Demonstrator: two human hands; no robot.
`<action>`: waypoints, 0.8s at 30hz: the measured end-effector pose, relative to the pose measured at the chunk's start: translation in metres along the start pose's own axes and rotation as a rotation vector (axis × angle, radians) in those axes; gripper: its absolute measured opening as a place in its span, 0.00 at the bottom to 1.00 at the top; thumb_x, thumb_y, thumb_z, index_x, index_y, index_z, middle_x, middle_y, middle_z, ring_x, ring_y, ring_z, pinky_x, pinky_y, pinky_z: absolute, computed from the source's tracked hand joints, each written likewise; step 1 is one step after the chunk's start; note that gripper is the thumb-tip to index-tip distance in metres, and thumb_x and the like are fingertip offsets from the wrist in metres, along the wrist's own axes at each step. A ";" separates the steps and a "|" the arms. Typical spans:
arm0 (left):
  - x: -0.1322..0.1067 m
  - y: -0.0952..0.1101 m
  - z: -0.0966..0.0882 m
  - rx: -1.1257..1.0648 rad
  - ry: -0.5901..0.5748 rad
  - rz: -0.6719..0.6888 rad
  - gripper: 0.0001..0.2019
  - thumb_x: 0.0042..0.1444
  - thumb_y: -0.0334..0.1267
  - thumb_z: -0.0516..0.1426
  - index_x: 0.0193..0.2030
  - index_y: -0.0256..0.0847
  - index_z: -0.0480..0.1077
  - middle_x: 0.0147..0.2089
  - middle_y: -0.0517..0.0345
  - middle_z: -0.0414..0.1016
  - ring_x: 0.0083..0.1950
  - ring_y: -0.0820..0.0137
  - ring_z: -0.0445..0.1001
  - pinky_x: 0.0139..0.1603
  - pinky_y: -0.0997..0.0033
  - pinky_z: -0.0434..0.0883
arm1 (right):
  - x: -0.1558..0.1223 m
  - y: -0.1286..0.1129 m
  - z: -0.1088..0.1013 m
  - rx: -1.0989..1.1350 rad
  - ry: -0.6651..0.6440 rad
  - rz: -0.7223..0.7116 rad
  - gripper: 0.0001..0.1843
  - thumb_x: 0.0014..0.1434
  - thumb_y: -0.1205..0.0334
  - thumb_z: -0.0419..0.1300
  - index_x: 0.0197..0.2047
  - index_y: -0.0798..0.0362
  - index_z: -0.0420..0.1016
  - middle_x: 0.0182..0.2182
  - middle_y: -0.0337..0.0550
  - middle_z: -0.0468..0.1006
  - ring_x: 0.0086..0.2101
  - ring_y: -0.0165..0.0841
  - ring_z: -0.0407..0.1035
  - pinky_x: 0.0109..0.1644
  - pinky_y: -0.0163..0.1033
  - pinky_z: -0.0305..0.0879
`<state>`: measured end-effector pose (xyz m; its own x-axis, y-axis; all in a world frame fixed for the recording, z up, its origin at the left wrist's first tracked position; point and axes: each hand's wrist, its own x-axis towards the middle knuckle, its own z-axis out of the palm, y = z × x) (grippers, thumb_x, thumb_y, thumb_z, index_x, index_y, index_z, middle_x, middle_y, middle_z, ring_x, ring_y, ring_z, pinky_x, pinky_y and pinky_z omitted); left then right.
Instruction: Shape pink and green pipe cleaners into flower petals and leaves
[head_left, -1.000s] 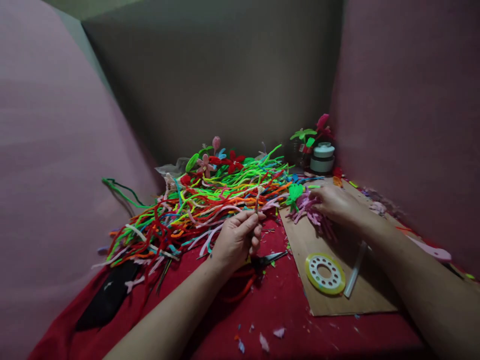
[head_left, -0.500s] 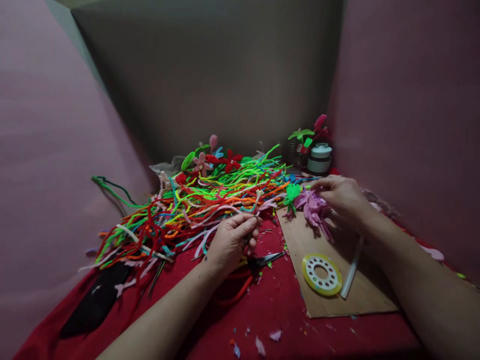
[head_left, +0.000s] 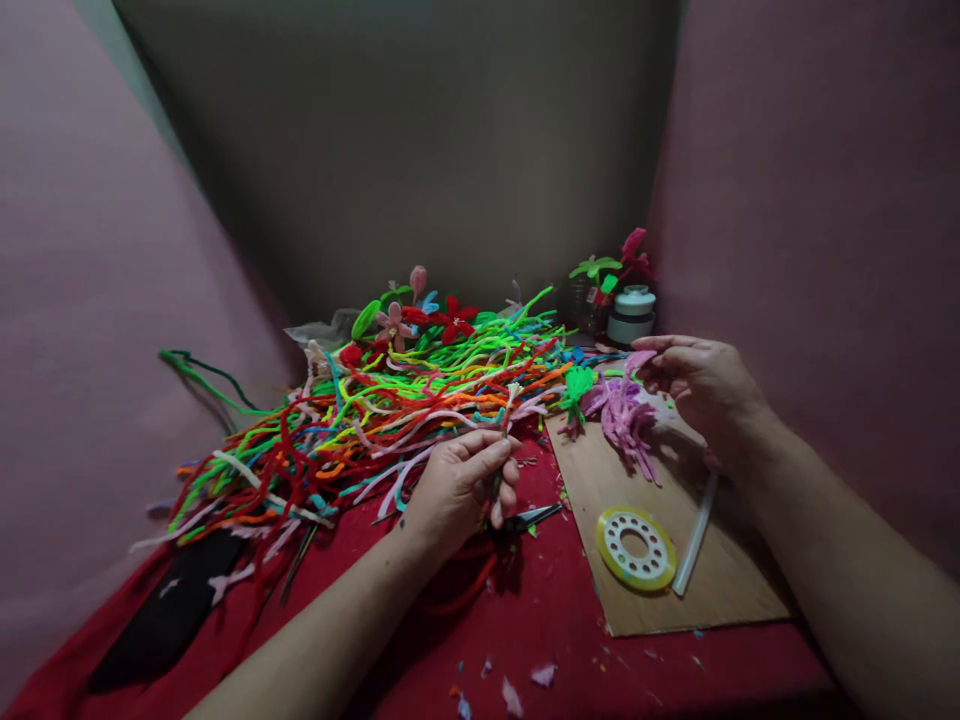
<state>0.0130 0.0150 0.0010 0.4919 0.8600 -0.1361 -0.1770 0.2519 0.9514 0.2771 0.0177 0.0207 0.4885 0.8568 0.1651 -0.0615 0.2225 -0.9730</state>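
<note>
My left hand [head_left: 459,488] is closed in a pinch round a thin upright stem [head_left: 507,420] with a pale tip, held over the red cloth in front of a big heap of coloured pipe cleaners [head_left: 390,410]. My right hand [head_left: 701,385] hovers at the right, thumb and fingers pinching a pink pipe-cleaner piece [head_left: 637,360] just above a pile of pink pieces [head_left: 622,420] on a brown board [head_left: 720,590]. A green pipe-cleaner shape [head_left: 576,385] lies beside that pile.
A yellow tape ring [head_left: 636,548] and a white stick [head_left: 694,535] rest on the board. Scissors [head_left: 525,520] lie under my left hand. Finished flowers [head_left: 420,318] and a white jar [head_left: 631,315] stand at the back. Walls close in on three sides.
My right hand has lifted off the pink pile and drawn back to the right with a pink piece pinched. My left hand has stayed where it was, still holding the stem.
</note>
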 end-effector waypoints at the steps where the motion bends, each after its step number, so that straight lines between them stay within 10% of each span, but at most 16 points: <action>1: 0.000 0.000 0.000 0.008 -0.001 0.001 0.12 0.47 0.40 0.60 0.34 0.34 0.67 0.22 0.62 0.68 0.16 0.78 0.66 0.11 0.82 0.60 | -0.001 0.000 0.001 0.018 -0.039 0.020 0.08 0.41 0.70 0.56 0.27 0.56 0.74 0.19 0.41 0.71 0.19 0.27 0.63 0.22 0.35 0.57; 10: -0.006 0.000 0.006 0.037 0.057 0.097 0.10 0.46 0.40 0.61 0.30 0.35 0.69 0.22 0.62 0.64 0.19 0.81 0.60 0.17 0.82 0.56 | -0.044 0.011 0.048 0.233 -0.494 0.191 0.12 0.42 0.63 0.66 0.33 0.55 0.76 0.22 0.39 0.73 0.21 0.26 0.65 0.25 0.34 0.59; 24: -0.014 0.005 0.017 0.268 0.085 0.170 0.15 0.51 0.47 0.56 0.36 0.36 0.72 0.18 0.66 0.53 0.19 0.81 0.48 0.19 0.78 0.46 | -0.066 0.010 0.065 0.366 -0.424 0.191 0.10 0.42 0.65 0.67 0.32 0.54 0.76 0.26 0.40 0.76 0.24 0.26 0.68 0.26 0.33 0.64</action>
<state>0.0197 -0.0037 0.0127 0.3996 0.9165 0.0193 -0.0142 -0.0148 0.9998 0.1882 -0.0062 0.0105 0.0537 0.9919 0.1152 -0.4470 0.1270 -0.8855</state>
